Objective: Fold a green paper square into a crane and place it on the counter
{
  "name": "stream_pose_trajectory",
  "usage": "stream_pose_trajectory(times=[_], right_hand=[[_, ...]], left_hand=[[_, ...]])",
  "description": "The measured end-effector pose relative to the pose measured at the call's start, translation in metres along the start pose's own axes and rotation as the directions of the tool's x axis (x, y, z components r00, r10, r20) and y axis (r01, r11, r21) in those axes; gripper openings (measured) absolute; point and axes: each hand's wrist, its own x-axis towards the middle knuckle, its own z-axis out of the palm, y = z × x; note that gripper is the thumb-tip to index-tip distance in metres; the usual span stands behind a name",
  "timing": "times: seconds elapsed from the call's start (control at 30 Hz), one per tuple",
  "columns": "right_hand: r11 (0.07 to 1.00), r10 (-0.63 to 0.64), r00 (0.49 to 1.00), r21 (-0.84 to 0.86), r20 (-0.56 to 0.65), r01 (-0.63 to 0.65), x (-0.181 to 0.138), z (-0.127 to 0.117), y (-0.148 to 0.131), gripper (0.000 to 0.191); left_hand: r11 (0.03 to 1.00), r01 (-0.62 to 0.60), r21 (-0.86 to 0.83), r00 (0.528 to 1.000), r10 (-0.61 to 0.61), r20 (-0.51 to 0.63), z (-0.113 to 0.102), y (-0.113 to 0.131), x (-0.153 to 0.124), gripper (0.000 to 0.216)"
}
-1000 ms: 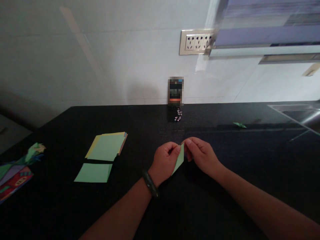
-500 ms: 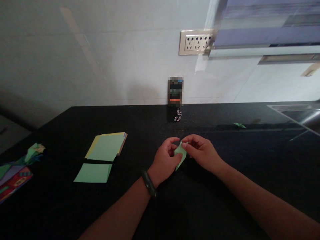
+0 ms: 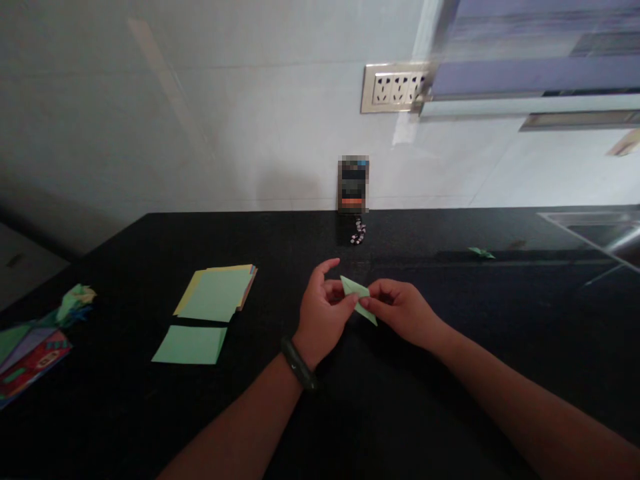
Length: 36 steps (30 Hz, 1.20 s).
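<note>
A small piece of folded green paper point(image 3: 361, 288) is pinched between both hands above the black countertop point(image 3: 360, 413). My left hand point(image 3: 325, 313) grips its left side with thumb and fingers, the index finger lifted away. From the right, my right hand point(image 3: 403, 308) holds the other side, thumb against the paper's near face. The paper's pointed corners show at upper left and lower right; the fingers hide part of its middle. A dark band circles my left wrist.
Left of my hands lie a stack of coloured paper point(image 3: 215, 293) and a folded green sheet point(image 3: 190, 345). Farther left are crumpled paper point(image 3: 75, 303) and a red packet point(image 3: 37, 365). A phone point(image 3: 353, 185) leans on the wall. Right: a small green folded piece point(image 3: 481, 253) and a sink edge point(image 3: 585, 233).
The folded green paper has turned, its long edge now slanting down to the right. My left index finger has lifted, and my right hand has shifted slightly lower.
</note>
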Motion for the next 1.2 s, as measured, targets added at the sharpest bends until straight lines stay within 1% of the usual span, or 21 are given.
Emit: stream_pose_trajectory(times=[0.03, 0.1, 0.17, 0.2, 0.23, 0.3, 0.4, 0.47, 0.5, 0.57, 0.7, 0.8, 0.87, 0.97, 1.07, 1.2], right_hand=[[0.996, 0.051, 0.999, 0.074, -0.009, -0.050, 0.000, 0.002, -0.002, 0.018], [0.963, 0.126, 0.992, 0.244, -0.020, -0.117, -0.002, 0.007, -0.005, 0.020], [0.927, 0.166, 0.985, 0.347, -0.050, -0.139, -0.003, 0.011, -0.007, 0.020], [0.917, 0.174, 0.983, 0.373, -0.061, -0.140, -0.003, 0.012, -0.007, 0.021], [0.913, 0.176, 0.982, 0.383, -0.062, -0.139, -0.004, 0.013, -0.007, 0.021], [0.924, 0.149, 0.987, 0.365, -0.066, -0.115, -0.004, 0.013, -0.006, 0.021], [0.959, 0.048, 0.987, 0.283, -0.151, -0.003, -0.005, 0.009, -0.006, 0.021], [0.973, -0.025, 0.976, 0.218, -0.216, 0.073, -0.005, 0.006, -0.006, 0.021], [0.977, -0.052, 0.972, 0.191, -0.228, 0.097, -0.004, 0.005, -0.007, 0.021], [0.980, -0.074, 0.975, 0.166, -0.208, 0.110, -0.004, 0.003, -0.008, 0.017], [0.975, -0.032, 0.992, 0.216, -0.122, 0.058, -0.003, 0.002, -0.008, 0.013], [0.967, 0.016, 0.992, 0.256, -0.124, 0.016, -0.003, 0.002, -0.008, 0.013], [0.958, 0.045, 0.991, 0.286, -0.127, -0.006, -0.003, 0.001, -0.009, 0.014], [0.940, 0.079, 0.991, 0.339, -0.106, -0.038, -0.003, 0.001, -0.012, 0.015], [0.917, 0.116, 0.990, 0.393, -0.085, -0.073, -0.003, 0.002, -0.012, 0.017], [0.888, 0.143, 0.984, 0.453, -0.110, -0.078, -0.001, 0.004, -0.007, 0.019]], left_hand=[[0.998, 0.014, -0.054, 1.000, -0.015, -0.016, 0.000, 0.000, 0.001, 0.059], [0.991, 0.072, -0.112, 0.997, -0.072, -0.001, 0.000, 0.000, 0.001, 0.045], [0.985, 0.143, -0.098, 0.989, -0.138, 0.058, 0.000, 0.000, 0.001, 0.026], [0.983, 0.169, -0.073, 0.983, -0.163, 0.083, 0.000, 0.000, 0.001, 0.022], [0.982, 0.183, -0.047, 0.980, -0.178, 0.090, 0.000, 0.000, 0.000, 0.022], [0.983, 0.182, -0.017, 0.981, -0.181, 0.066, 0.000, -0.001, 0.000, 0.022], [0.980, 0.199, -0.011, 0.979, -0.198, 0.047, 0.000, -0.003, 0.000, 0.022], [0.975, 0.224, 0.005, 0.972, -0.223, 0.067, 0.000, -0.003, 0.000, 0.024], [0.972, 0.233, 0.016, 0.969, -0.233, 0.080, 0.000, -0.003, -0.001, 0.025], [0.968, 0.250, 0.029, 0.961, -0.252, 0.113, 0.000, -0.001, -0.001, 0.027], [0.954, 0.301, 0.007, 0.939, -0.298, 0.171, 0.001, 0.003, -0.004, 0.026], [0.953, 0.301, -0.041, 0.943, -0.290, 0.164, 0.003, 0.004, -0.005, 0.023], [0.958, 0.283, -0.039, 0.951, -0.275, 0.139, 0.004, 0.004, -0.005, 0.022], [0.971, 0.238, 0.034, 0.964, -0.241, 0.111, 0.003, 0.002, -0.005, 0.021], [0.974, 0.189, 0.126, 0.972, -0.204, 0.115, 0.000, 0.000, -0.005, 0.022], [0.968, 0.175, 0.178, 0.971, -0.200, 0.133, 0.000, -0.001, -0.005, 0.024]])
